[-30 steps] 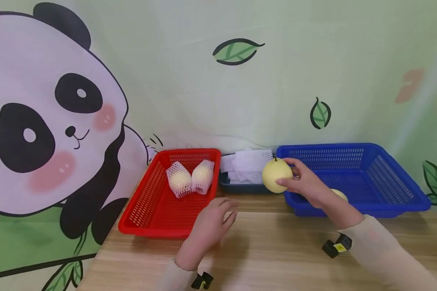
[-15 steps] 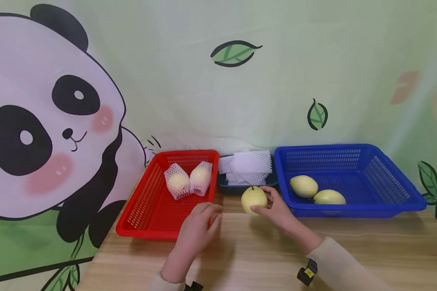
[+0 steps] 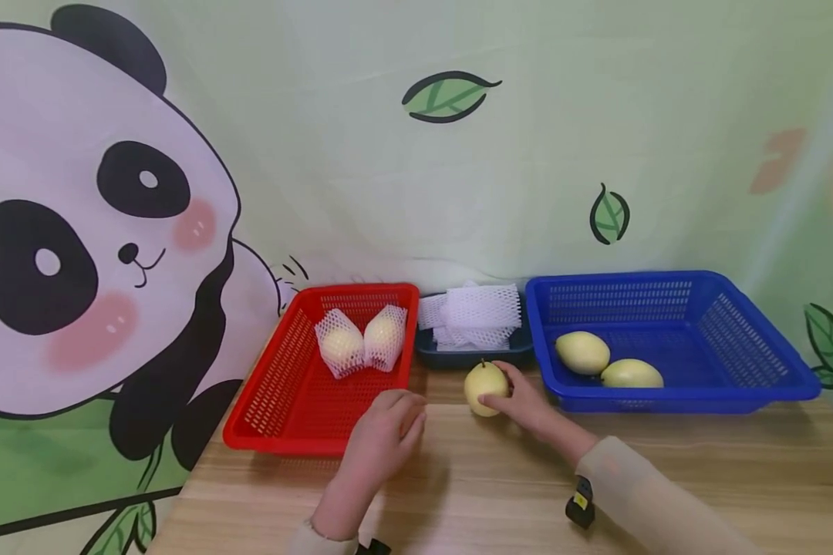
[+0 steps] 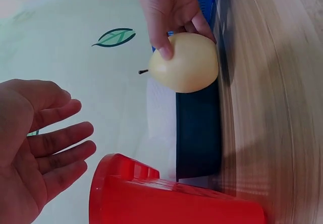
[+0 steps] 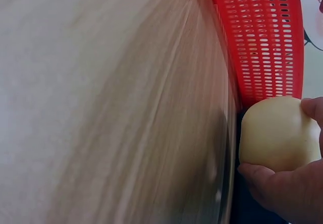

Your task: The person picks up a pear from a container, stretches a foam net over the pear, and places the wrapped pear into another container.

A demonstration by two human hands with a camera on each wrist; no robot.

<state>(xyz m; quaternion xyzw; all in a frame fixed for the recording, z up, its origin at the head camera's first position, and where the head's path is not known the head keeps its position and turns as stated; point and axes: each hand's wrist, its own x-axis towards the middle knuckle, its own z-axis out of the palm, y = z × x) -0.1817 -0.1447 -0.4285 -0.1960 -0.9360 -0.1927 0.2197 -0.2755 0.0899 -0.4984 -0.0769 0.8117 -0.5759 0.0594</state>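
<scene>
My right hand (image 3: pixel 527 405) grips a pale yellow pear (image 3: pixel 484 389), stem upward, at the tabletop in front of the dark tray. In the right wrist view the thumb and a finger press opposite sides of the pear (image 5: pixel 276 133). The left hand (image 3: pixel 382 432) hovers beside the front right corner of the red basket (image 3: pixel 284 443), holding nothing. Its fingers are loosely extended in the left wrist view, apart from the pear (image 4: pixel 189 65). Inside the red basket lie two pears in white foam nets, a left one (image 3: pixel 340 344) and a right one (image 3: pixel 385 339).
A dark blue tray (image 3: pixel 472 359) with a pile of white foam nets (image 3: pixel 482 308) stands between the baskets. To its right, the blue basket (image 3: pixel 694 402) holds two bare pears, one (image 3: pixel 583 352) behind the other (image 3: pixel 632 374). A printed cloth hangs behind the wooden table (image 3: pixel 486 493).
The right hand has carried the pear from the blue basket's left edge leftward and down to the tabletop. The left hand has shifted slightly left and down.
</scene>
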